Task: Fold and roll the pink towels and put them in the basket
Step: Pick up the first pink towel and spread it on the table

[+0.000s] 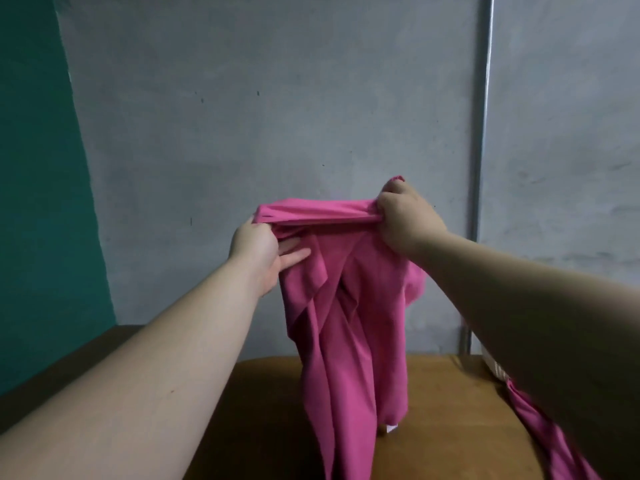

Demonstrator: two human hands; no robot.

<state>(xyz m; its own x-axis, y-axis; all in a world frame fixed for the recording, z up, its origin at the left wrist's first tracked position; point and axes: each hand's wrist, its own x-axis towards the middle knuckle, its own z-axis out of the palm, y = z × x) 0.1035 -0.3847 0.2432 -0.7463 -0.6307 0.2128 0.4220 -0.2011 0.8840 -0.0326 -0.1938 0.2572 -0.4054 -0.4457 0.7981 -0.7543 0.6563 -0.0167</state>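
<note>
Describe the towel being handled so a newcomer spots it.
Find the brown table under the grey wall. Above its middle, the held towel hangs between left hand and right hand. Only it is lifted; the other towel lies low at right.

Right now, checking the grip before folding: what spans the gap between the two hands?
In the head view, the bunched top edge of the pink towel stretches from the left hand to the right hand.

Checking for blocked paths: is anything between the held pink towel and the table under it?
Nothing visible. The left hand and right hand hold the pink towel by its top edge, and only bare table shows under its hanging end. A second pink towel lies off to the right.
</note>
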